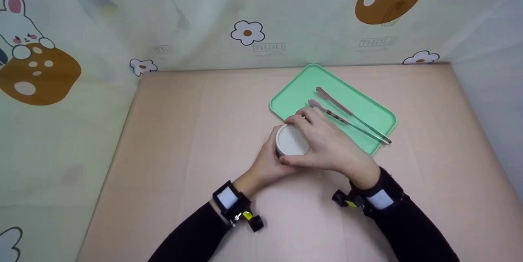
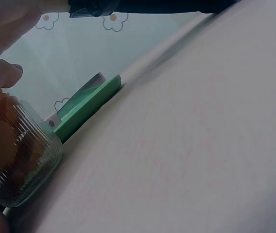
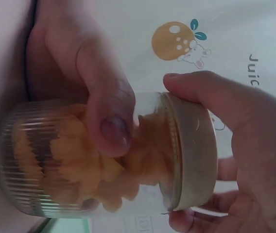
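A ribbed glass jar (image 3: 36, 160) stands upright on the table, with orange-brown scalloped pieces inside that look like cookies. My left hand (image 1: 267, 166) grips its body from the left, the thumb lying across the glass in the right wrist view. Over the top, my right hand (image 1: 331, 145) holds the off-white lid (image 1: 291, 140), thumb on one side and fingers round the other. The lid sits on the jar's mouth. In the left wrist view the jar's lower part (image 2: 31, 160) shows against the table.
Behind the hands lies a light green tray (image 1: 292, 100), turned at an angle. Metal tongs (image 1: 335, 101) rest on it, their joined end at the tray's right corner. A patterned curtain (image 1: 196, 29) hangs along the table's back edge (image 1: 229, 69).
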The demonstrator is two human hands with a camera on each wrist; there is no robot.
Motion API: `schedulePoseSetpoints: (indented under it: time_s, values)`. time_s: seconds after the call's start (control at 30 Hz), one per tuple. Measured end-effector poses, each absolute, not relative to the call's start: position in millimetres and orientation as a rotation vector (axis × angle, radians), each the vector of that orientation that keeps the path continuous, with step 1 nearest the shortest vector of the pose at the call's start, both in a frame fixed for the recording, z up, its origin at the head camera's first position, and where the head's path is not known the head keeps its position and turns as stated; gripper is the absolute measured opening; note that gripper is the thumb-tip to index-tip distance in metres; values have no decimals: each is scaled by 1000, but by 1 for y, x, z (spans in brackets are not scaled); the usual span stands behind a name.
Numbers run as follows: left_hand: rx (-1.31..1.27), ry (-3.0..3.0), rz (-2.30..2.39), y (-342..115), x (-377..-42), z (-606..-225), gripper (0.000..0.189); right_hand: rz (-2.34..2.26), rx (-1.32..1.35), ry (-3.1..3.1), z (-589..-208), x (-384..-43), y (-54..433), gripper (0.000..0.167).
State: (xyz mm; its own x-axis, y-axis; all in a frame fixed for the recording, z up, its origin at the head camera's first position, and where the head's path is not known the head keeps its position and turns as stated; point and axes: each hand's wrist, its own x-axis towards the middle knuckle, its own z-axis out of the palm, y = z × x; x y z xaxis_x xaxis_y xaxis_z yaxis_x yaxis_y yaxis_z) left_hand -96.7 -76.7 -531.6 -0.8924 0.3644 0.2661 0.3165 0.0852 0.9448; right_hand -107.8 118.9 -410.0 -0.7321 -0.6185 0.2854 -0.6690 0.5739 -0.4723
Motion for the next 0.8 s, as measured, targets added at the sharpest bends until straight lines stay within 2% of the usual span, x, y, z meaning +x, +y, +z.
schedulePoseSetpoints:
  time_s: [0.17, 0.33, 0.47, 0.57, 0.8]
  values:
    - [713, 2297, 1958, -77, -97, -532, 96, 842, 1089, -2748, -410, -107, 120, 82]
    - [716, 2330, 1937, -78, -97, -531, 98, 935, 1359, -2688, -409, -113, 133, 86]
    - [696, 2308, 1944, -79, -95, -531, 99, 1014, 1498, -2656, -409, -118, 139, 80]
    - [694, 2321, 1924, -78, -95, -531, 98, 1013, 1449, -2663, -409, -118, 138, 77]
    - [751, 2257, 1941, -79, -97, -532, 97, 861, 1116, -2719, -414, -112, 123, 78]
